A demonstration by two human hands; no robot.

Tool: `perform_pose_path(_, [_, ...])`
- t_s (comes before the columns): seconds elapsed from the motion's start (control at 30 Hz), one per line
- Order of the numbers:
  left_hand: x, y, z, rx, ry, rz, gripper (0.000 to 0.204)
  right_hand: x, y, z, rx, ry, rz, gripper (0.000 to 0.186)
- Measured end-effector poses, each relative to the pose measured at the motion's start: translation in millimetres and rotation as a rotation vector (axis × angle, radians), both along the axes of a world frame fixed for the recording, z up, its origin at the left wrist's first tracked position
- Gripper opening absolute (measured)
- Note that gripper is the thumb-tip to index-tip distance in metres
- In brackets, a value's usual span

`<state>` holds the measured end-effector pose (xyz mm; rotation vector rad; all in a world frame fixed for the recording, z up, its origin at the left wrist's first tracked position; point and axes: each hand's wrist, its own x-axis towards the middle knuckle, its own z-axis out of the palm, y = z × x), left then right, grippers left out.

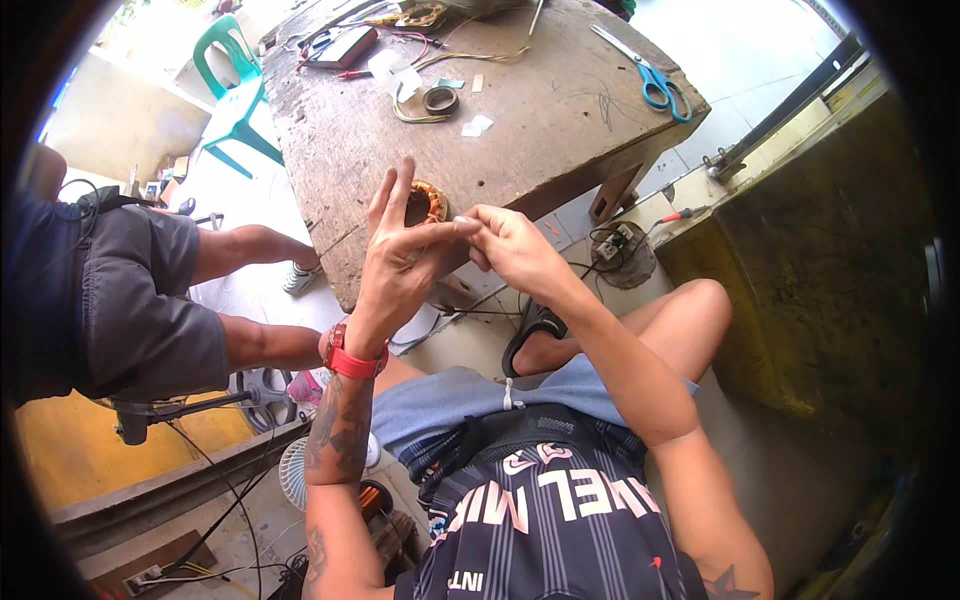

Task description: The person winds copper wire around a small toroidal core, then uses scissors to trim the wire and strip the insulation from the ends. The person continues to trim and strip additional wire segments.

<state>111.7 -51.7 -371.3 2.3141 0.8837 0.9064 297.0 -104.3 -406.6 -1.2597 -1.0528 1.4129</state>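
Passage over the table (540,130) is free between the tape roll (442,110) and scissors (656,90). Wires (480,57) clutter its far left. The left hand (400,245) blocks the near side of the coil (438,201); room beneath is hard to judge.

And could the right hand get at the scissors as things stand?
Probably yes, with a stretch: the scissors lie uncovered on the table, and nothing visible blocks the right hand, though its fingers are close up against the left hand.
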Motion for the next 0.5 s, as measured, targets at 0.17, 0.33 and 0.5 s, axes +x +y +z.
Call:
perform_pose_path(0.17, [-0.3, -9.9, -7.8, -0.015, -0.019, 0.285, 0.029, -6.9, 2.1, -6.7, 0.057, -0.004, -0.073, 0.031])
perform_pose_path(0.33, [-4.9, -4.3, 3.5, 0.281, 0.097, 0.218, 0.027, -16.0, -10.8, 13.9, 0.510, -0.517, -0.179, 0.019])
perform_pose_path(0.5, [0.9, -0.3, -0.2, 0.167, -0.001, 0.110, 0.010, -0.5, -17.1, 11.3, 0.626, -0.777, -0.203, 0.020])
